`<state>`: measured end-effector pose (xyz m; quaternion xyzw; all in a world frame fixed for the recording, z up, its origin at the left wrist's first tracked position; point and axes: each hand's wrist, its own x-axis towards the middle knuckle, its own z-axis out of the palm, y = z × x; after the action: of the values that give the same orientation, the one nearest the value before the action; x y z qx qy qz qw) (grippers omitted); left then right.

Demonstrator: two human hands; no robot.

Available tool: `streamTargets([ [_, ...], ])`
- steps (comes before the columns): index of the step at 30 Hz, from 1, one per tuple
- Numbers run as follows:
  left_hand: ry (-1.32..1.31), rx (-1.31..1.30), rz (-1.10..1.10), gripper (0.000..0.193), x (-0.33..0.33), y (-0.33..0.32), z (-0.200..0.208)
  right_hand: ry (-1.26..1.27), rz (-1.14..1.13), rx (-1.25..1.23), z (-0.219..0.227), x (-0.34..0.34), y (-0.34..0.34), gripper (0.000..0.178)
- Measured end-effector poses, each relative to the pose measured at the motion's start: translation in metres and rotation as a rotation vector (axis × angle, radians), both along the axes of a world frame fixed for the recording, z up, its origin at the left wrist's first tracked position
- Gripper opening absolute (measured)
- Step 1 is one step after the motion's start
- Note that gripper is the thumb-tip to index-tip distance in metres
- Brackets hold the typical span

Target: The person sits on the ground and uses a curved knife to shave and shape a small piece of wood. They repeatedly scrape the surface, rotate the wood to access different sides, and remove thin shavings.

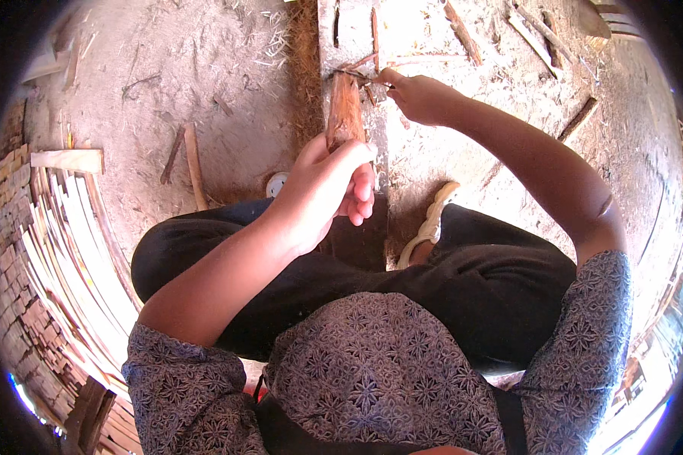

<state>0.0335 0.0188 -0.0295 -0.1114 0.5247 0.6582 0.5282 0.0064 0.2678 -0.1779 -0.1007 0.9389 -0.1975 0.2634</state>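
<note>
My left hand point(326, 186) is closed round the near end of a reddish-brown piece of wood point(346, 110) that points away from me. The wood's far end rests over a pale, worn bench plank point(364, 45) between my knees. To the right of that far end, my right hand point(417, 97) is closed in a fist. It grips a thin, dark, blade-like tool point(366, 78) that crosses the wood's tip; the handle is mostly hidden by my fingers. Slender reddish slivers lie around the tip.
Loose wood sticks point(195, 167) and shavings point(273, 49) are scattered on the dusty ground. A bundle of pale wood strips point(72, 243) lies at the left beside stacked wooden pieces point(19, 280). More offcuts point(535, 38) lie at the far right. A cream sandal point(432, 220) shows beside the bench.
</note>
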Motion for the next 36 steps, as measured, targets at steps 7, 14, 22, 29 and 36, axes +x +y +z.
streamTargets([
  [7, -0.019, -0.148, 0.045, 0.013, 0.010, -0.002, 0.005, -0.100, -0.190, -0.251, 0.110, 0.031, -0.011, 0.026],
  [14, -0.128, -0.028, 0.108, 0.016, 0.012, -0.007, -0.004, 0.028, -0.088, -0.442, 0.136, 0.080, -0.031, 0.023],
  [22, -0.073, -0.052, 0.070, 0.017, 0.011, 0.002, 0.002, -0.087, -0.139, 0.000, 0.057, 0.031, -0.018, 0.030],
  [29, -0.083, -0.004, 0.043, 0.017, 0.005, 0.002, 0.002, -0.048, 0.045, 0.078, 0.018, 0.004, 0.009, 0.036],
  [36, -0.127, -0.009, 0.065, 0.016, 0.009, -0.003, -0.003, -0.020, -0.050, -0.300, 0.137, 0.055, -0.021, 0.036],
])
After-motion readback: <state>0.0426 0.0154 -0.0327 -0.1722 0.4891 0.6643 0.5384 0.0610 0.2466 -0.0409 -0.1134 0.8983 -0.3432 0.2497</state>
